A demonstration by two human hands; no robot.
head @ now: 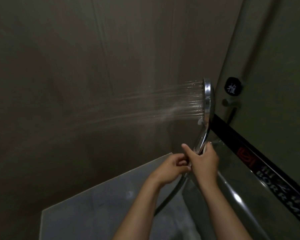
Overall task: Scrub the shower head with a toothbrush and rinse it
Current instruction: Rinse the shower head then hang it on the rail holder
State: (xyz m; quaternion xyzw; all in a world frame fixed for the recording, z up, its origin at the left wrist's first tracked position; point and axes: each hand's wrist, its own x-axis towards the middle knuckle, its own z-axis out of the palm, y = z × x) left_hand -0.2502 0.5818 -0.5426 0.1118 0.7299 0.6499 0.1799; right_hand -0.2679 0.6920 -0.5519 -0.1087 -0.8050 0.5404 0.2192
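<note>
Currently rinsing, by the look of it: water is running and no toothbrush is visible in either hand, so I judge the scrub is done or paused.

Left hand (171, 168): fingers (182, 166) curled together at the bottom end of the handle, where the hose (170, 194) joins. Whether they actually clamp the joint or just rest against it, cannot tell; the right hand hides the contact.

Right hand (203, 161): fingers wrapped tight on the handle, just above the left fingers; index finger sticks out free, up and to the left.

Shower head (207, 99): well above the right fingers, upright, seen edge-on. Chrome rim and back, shiny with highlights. Face points left. Spray (145, 104) leaves in thin, roughly parallel jets, nearly level, and hits the dark wall (59, 84). Nozzle face itself is not visible from here, so cleanliness can't be judged. A small pale blob sits at the lower edge of the face, possibly foam or water.

Doing it well:
- keep the right-hand grip firm; the handle looks wet and slick
- turn the face toward the camera to check every nozzle flows
- uneven or missing jets would mean more brushing
- aim away from the glass door (267, 144) just right of the fingers to limit splash
</note>
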